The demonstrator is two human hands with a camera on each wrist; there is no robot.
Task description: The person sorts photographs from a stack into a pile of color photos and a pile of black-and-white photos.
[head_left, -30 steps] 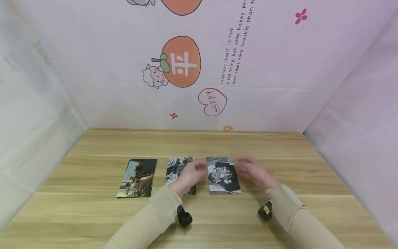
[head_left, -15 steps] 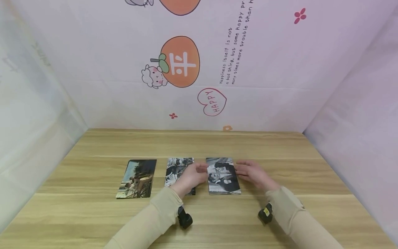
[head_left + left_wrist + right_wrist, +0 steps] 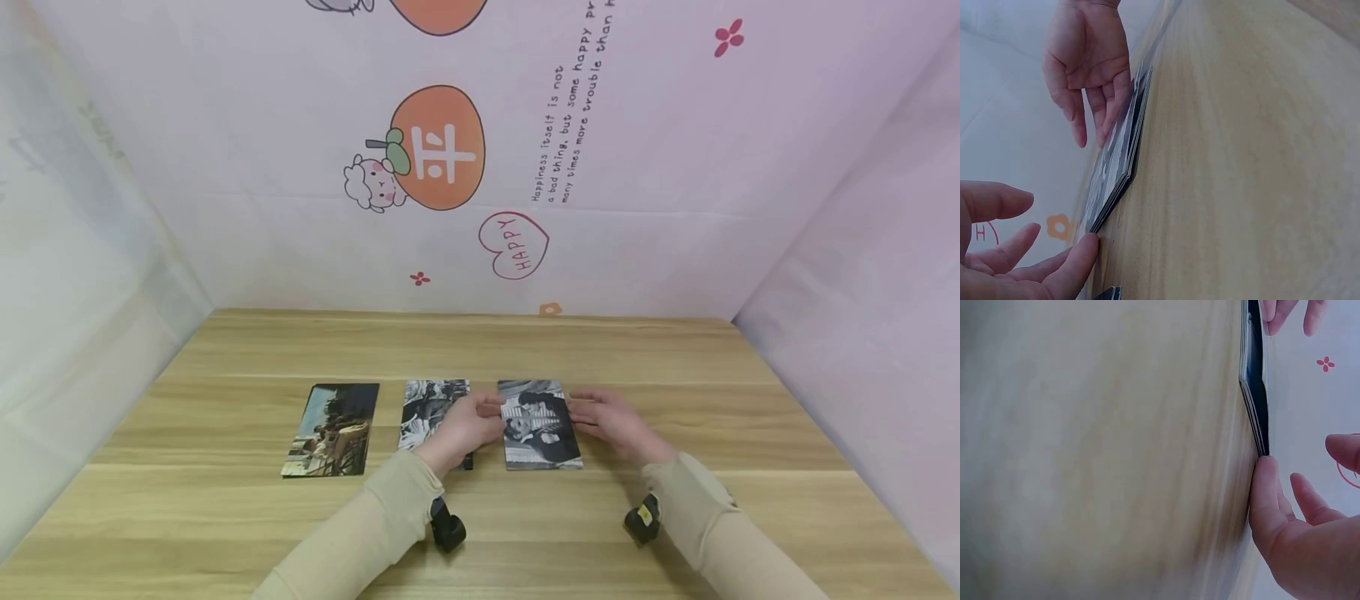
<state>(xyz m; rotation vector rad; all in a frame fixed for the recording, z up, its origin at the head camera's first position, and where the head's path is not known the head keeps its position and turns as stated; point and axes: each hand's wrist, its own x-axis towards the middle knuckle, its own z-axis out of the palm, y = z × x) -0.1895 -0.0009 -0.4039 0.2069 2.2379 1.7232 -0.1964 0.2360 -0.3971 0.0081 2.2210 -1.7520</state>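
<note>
A small stack of photo cards (image 3: 542, 429), its top one a black-and-white picture of people, lies flat on the wooden table. My left hand (image 3: 467, 427) is at its left edge, with fingertips right at the side of the stack. From the other side, the fingers of my right hand (image 3: 613, 421) reach the right edge. Both hands have relaxed, fairly straight fingers, with the thumbs off the cards. In the left wrist view the layered card edges (image 3: 1124, 178) show between the two hands. The right wrist view shows fingertips (image 3: 1266, 467) against the stack's corner.
A second black-and-white stack (image 3: 426, 408) lies partly hidden under my left hand and wrist. Farther left is a stack topped by a colour photo (image 3: 333, 432). A printed cloth (image 3: 637, 250) hangs behind the wooden table (image 3: 525, 550), with pale cloth on both sides.
My right hand has settled slightly closer to the right edge of the stack, its fingers now lower. The left hand has barely shifted, and the stacks stay in place.
</note>
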